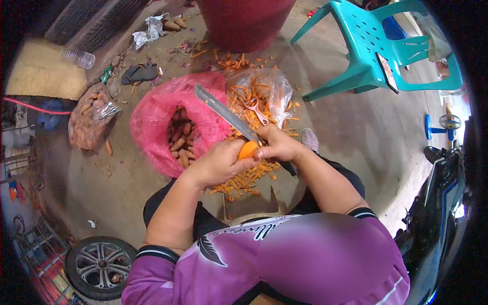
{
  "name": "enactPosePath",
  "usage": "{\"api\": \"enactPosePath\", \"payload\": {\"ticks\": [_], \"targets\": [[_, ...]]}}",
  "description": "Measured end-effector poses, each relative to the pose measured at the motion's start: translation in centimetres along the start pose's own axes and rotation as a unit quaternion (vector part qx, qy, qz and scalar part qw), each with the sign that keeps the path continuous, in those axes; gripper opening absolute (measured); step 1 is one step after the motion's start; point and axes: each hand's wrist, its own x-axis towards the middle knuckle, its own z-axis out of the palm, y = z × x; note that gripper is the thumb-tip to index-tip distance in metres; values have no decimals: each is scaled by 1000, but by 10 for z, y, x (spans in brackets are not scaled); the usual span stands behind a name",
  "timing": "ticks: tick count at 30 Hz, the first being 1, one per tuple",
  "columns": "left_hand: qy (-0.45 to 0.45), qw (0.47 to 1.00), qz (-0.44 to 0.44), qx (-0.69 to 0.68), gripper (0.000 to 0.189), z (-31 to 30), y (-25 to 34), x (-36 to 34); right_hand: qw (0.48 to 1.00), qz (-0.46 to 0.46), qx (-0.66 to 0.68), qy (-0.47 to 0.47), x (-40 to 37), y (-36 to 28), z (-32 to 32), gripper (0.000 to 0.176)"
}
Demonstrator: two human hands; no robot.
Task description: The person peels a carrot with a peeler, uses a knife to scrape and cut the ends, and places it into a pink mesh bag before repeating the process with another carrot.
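My left hand (221,161) is closed around a peeled orange sweet potato (248,150). My right hand (277,144) grips a large knife (223,111) near the base of its blade, right beside the sweet potato. The long blade points up and to the left, and the dark handle end sticks out below my right hand. Under my hands lies a spread of orange cut strips (244,181). A pink mesh sack (147,119) stands open to the left, with several unpeeled sweet potatoes (179,142) inside. Behind the knife, a pink-handled peeler (257,111) rests on more strips.
A clear plastic bag (280,94) lies by the strips. A red tub (244,23) stands ahead, and a teal plastic chair (361,48) to its right. Left are a filled bag (91,117), a sandal (140,74) and a wheel (101,265). A motorcycle (437,203) stands at right.
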Motion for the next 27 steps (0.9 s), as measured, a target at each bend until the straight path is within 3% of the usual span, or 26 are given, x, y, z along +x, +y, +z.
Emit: {"api": "enactPosePath", "payload": {"ticks": [3,6,9,12,15,18,21,24,25,27], "targets": [[-31,989,36,-142,26,3,-4,-3,999,28,-28,-25,1,13,0,46],[-154,920,-152,-327,28,-12,13,-10,998,27,35,-46,-4,-3,7,43],[-222,823,-209,-480,32,-12,-2,-16,994,84,42,-62,-7,-13,10,41],[-271,750,-122,-590,38,-5,-8,-14,999,-15,27,-44,-6,-9,15,41],[-254,734,-107,-621,45,3,-12,-16,996,-80,-11,-24,-5,0,15,40],[-272,696,-131,-652,46,9,-19,-13,995,-46,-79,-31,-7,5,7,41],[-227,755,-181,-587,42,8,-18,-8,998,29,-60,13,-14,0,10,45],[-128,900,-271,-317,38,3,-22,-1,990,66,-118,44,-12,13,8,52],[-74,944,-262,-187,36,3,-22,0,984,119,-118,55,-11,17,7,54],[39,971,-224,80,33,-1,-22,1,964,222,-120,81,-8,30,4,56]]}}
